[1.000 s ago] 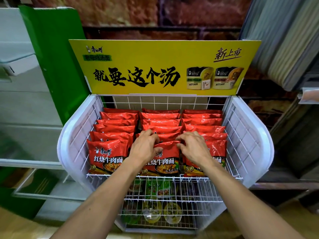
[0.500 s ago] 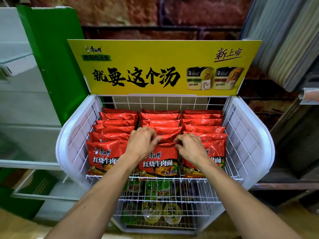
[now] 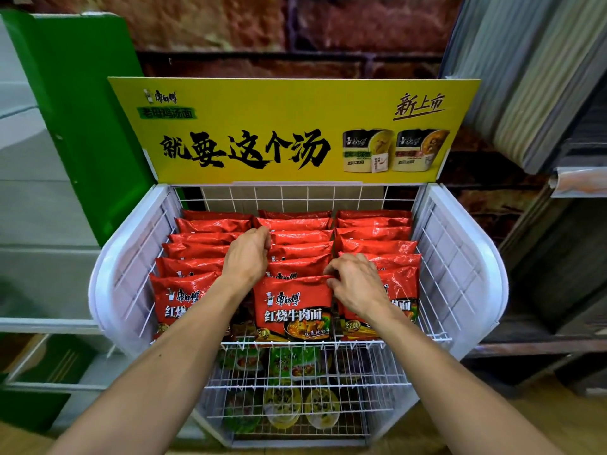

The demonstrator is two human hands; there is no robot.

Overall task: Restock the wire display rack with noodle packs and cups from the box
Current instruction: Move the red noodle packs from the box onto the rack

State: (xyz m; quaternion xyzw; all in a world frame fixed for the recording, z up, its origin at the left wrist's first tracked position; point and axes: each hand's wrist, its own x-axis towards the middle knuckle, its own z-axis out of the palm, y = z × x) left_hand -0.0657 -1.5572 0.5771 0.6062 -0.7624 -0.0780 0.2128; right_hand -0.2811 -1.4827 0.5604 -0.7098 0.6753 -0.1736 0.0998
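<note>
Since half a second ago the left hand has slid back toward 12 o'clock, from the front of the middle column to its third and fourth packs, while the right hand has barely shifted. Red beef noodle packs fill the top tier of the wire display rack in three columns, standing on edge and leaning back.

The right hand pinches the top seam of the front middle pack at its 2 o'clock corner, thumb below and fingers over. The left hand is curled over the pack tops at the gap between the left and middle columns. Its fingertips are hidden, so I cannot tell whether it grasps anything.

Cups sit on the bottom tier at 6 o'clock, with green packs on the tier between (seen only through the wire).

I judge these packs light, crinkly and slick, with a brittle noodle block inside. They are best taken by the top seam or across both side edges, never squeezed in the middle.
</note>
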